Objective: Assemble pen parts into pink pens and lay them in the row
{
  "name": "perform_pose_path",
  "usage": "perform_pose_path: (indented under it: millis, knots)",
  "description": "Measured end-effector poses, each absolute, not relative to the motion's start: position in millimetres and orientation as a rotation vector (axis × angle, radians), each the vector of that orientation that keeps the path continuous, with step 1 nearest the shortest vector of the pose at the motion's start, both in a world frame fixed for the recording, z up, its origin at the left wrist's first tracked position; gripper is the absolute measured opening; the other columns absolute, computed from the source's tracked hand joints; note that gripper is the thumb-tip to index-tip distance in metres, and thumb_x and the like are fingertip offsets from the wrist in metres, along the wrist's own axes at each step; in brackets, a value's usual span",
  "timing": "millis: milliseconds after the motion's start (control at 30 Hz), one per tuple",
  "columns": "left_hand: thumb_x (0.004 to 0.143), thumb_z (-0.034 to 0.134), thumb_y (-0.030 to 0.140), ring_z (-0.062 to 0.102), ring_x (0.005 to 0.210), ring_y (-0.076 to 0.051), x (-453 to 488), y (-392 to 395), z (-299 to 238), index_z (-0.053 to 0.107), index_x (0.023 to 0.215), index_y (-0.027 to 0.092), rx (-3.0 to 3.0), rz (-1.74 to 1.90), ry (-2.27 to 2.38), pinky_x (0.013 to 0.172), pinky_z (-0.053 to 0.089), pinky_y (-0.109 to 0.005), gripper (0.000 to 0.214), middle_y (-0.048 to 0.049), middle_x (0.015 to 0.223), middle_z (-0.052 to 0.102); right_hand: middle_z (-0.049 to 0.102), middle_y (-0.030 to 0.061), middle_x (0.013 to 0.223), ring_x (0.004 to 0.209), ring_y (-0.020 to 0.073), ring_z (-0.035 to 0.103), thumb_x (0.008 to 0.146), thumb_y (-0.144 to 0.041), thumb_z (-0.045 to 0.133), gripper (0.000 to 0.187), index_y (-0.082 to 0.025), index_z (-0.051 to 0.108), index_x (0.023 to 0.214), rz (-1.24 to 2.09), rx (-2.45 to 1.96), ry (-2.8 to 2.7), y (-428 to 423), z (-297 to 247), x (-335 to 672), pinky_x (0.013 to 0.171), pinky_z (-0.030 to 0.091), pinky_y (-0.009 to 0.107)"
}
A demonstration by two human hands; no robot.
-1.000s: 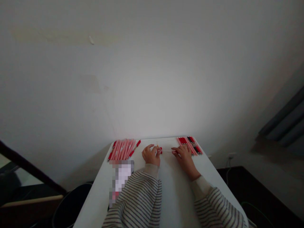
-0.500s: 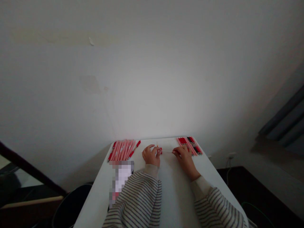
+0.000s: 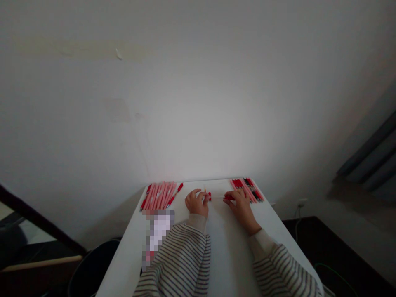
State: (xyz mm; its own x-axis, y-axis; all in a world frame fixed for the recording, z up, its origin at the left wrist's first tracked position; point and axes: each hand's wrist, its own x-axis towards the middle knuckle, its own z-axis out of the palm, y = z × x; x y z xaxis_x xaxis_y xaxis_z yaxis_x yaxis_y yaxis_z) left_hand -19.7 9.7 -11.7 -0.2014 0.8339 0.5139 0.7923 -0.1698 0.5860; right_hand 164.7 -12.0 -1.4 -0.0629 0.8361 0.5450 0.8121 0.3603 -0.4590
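Against a pale grey wall stands a white flat surface, a heap of slim pink-and-red pens at far left, a row of pink, red and black pens at far right; between them my left hand has its fingers pinched at one end of a thin whitish rod, my right hand its fingers closed on a short red piece at the other, tiny red bits beside my left fingers

Probably a room in a home, though that is not certain. A small white table stands against a plain, marked wall; on the right are a grey curtain and a socket with a cable, at near left a dark round bin.
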Motion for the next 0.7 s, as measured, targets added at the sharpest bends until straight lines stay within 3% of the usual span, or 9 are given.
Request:
perform_pose_path:
  millis: [233,433,700]
  knots:
    - [0.076,0.062,0.041,0.053,0.104,-0.022,-23.8,12.7,-16.4,0.072,0.081,0.031,2.009,1.369,1.924,0.093,0.038,-0.041,0.015,-0.0028,0.109,0.064,0.068,0.0028,0.090,0.098,0.0231,0.052,0.091,-0.045,0.045,0.029,-0.026,0.065,0.085,0.040,-1.456,-1.899,-10.9,-0.8,166.6,0.099,0.025,0.047]
    - [0.080,0.059,0.039,0.052,0.104,-0.022,-20.8,12.0,-16.5,0.072,0.079,0.027,1.954,1.414,1.990,0.093,0.037,-0.042,0.018,-0.0045,0.107,0.064,0.068,0.0038,0.095,0.098,0.0223,0.054,0.087,-0.046,0.052,0.029,-0.026,0.063,0.104,0.059,-1.433,-1.840,-10.0,-3.8,166.2,0.099,0.027,0.045]
    - [0.077,0.062,0.030,0.052,0.106,-0.021,-18.7,11.9,-16.5,0.067,0.071,0.023,2.031,1.416,1.900,0.094,0.037,-0.043,0.010,-0.0037,0.109,0.064,0.068,0.0025,0.091,0.098,0.0226,0.051,0.090,-0.043,0.048,0.024,-0.027,0.067,0.090,0.037,-1.431,-1.903,-10.8,-0.8,166.9,0.100,0.024,0.047]
